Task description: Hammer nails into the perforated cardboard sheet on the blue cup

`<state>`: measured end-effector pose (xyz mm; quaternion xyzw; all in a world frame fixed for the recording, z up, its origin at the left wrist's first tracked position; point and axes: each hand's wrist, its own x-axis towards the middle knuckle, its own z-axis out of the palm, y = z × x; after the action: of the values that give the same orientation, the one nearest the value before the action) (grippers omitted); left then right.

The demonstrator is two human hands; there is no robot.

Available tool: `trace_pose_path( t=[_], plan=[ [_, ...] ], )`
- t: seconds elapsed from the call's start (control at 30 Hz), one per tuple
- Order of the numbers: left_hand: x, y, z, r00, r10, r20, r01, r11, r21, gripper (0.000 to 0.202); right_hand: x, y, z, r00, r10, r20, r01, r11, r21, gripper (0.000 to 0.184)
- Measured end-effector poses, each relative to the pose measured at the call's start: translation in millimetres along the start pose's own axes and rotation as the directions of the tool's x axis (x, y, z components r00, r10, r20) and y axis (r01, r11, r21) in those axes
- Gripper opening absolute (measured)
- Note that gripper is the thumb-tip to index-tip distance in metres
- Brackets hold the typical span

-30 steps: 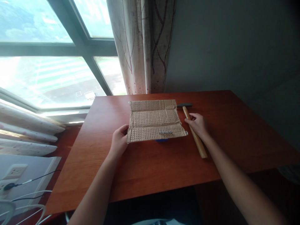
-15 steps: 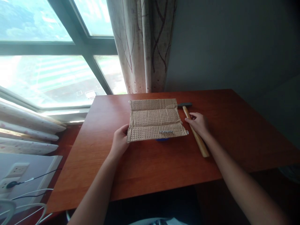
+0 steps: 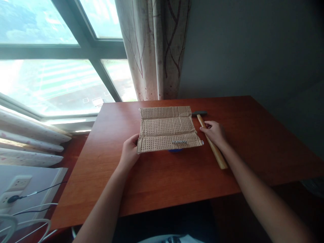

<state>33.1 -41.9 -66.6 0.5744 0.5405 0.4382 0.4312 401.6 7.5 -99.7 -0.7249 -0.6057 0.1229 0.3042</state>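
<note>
Closest in, pale clothing (image 3: 174,239) shows at the bottom, on the near side of the creased tan cardboard sheet (image 3: 167,127) punched with rows of small holes. Now the glossy reddish-brown wooden bench (image 3: 152,189), spreading out all around that sheet. Up comes the hammer with a pale wooden handle and dark grey head (image 3: 214,148), slanting just right of the sheet, butt toward the person. The right grip (image 3: 215,133) has it, thumb and fingers closed around the upper part of the handle. Across on the sheet's left side, the left grip (image 3: 130,152) pinches the edge by the near corner, fingertips tucked out of sight behind the cardboard.

Below the sheet's near edge peeks a blue object (image 3: 175,150), mostly hidden. On the sheet's near panel, right of middle, a row of small silvery pieces (image 3: 179,142), too small to make out. The hammer's head sits just beside the sheet's far right corner.

Well left of the sheet, white wall sockets (image 3: 20,183) with a black plug (image 3: 12,199). Beyond the sheet, a cream curtain with dark branch patterns (image 3: 141,44); far left of it all, a bright window with grey frames (image 3: 63,54).
</note>
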Motion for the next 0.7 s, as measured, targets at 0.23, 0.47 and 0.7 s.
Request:
trace_pose_path(
  t=[0.23, 0.47, 0.7],
  plan=[
    [-0.3, 0.3, 0.4, 1.0, -0.007, -0.005, 0.007, 1.0, 0.009, 0.024, 2.2, 3.3, 1.0, 1.0, -0.004, 0.007, 0.004, 1.0, -0.01, 0.026],
    [-0.1, -0.3, -0.4, 1.0, 0.001, 0.0, -0.001, 1.0, 0.013, 0.028, 2.7, 4.6, 1.7, 1.0, -0.005, 0.014, 0.005, 1.0, 0.002, 0.027],
    [-1.0, -1.4, -0.6, 1.0, 0.011, 0.011, -0.011, 1.0, 0.007, 0.029, 2.2, 0.6, -0.5, 1.0, -0.012, 0.028, 0.014, 0.999, -0.045, 0.024]
  ],
)
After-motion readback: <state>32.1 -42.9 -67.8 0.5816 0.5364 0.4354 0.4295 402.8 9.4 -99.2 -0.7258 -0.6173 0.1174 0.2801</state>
